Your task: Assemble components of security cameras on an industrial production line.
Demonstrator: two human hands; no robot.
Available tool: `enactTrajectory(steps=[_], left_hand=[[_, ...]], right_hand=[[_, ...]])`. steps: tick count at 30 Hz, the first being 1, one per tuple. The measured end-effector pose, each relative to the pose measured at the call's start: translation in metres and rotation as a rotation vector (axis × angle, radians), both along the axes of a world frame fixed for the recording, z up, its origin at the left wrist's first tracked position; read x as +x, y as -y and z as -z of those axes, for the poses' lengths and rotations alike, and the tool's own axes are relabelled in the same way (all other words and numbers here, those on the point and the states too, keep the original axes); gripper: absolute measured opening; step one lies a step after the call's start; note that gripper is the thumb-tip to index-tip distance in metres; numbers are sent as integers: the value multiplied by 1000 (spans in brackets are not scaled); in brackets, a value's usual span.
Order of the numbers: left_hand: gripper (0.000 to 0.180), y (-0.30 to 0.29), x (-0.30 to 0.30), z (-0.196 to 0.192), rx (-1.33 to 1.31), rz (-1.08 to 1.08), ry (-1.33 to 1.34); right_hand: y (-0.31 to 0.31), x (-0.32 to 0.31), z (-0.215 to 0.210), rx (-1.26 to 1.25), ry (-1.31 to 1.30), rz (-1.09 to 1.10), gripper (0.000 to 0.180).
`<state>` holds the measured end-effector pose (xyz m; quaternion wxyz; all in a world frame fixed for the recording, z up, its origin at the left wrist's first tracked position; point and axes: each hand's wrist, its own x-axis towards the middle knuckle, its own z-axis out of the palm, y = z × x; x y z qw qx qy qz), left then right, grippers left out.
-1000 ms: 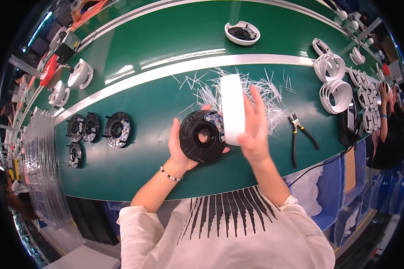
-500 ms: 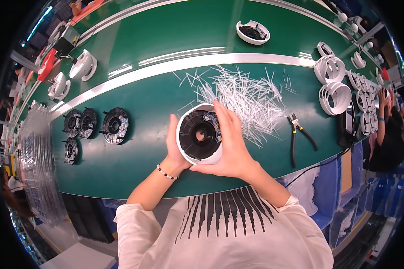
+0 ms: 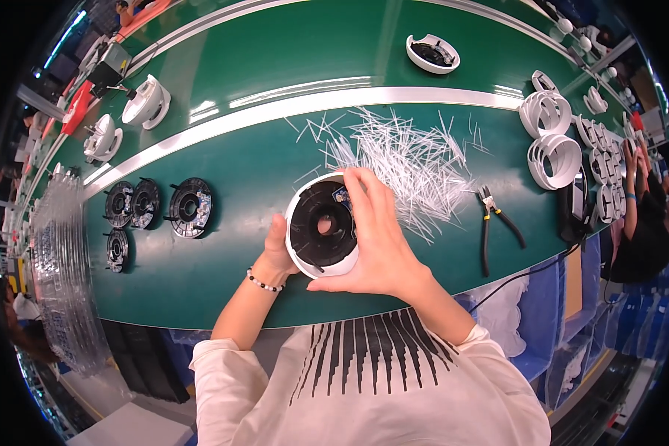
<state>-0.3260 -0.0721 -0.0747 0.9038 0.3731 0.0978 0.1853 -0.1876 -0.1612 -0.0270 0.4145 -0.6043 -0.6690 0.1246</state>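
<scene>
Between my two hands, above the green bench, is a round white housing (image 3: 333, 270) with a black ring-shaped insert (image 3: 305, 236) in it. A bit of blue circuit board shows at the insert's upper right. My left hand (image 3: 277, 249) grips the housing's left side, with its thumb up and the other fingers hidden behind. My right hand (image 3: 379, 241) wraps round the right side, fingers over the top rim and thumb along the bottom. Skin shows through the insert's centre hole. A loose pile of thin white strips (image 3: 416, 163) lies just beyond my right hand.
Side cutters (image 3: 490, 223) with black-and-yellow handles lie to the right. Several black discs with circuit boards (image 3: 191, 208) sit at left, near stacked clear plastic trays (image 3: 67, 275). White rings (image 3: 554, 161) stand at right. Beyond the white rail (image 3: 290, 104), white housings (image 3: 432, 56) rest on a green belt.
My hands and the housing have shifted slightly left, and my right hand's fingers have moved over the insert's edge. Housings on the far belt have moved to the right.
</scene>
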Motion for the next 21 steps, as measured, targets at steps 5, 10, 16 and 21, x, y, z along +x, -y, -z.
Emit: enactTrajectory(steps=[5, 10, 16, 21], left_hand=[[104, -3, -5, 2, -49, 10, -48], [83, -5, -1, -3, -211, 59, 158], [81, 12, 20, -27, -244, -251, -16], [51, -9, 27, -22, -461, -295, -127]], right_hand=[[2, -2, -7, -57, 28, -31, 115], [-3, -4, -2, -14, 52, -41, 111], [-1, -8, 33, 252, 17, 130, 105], [7, 6, 31, 224, 25, 98, 106]])
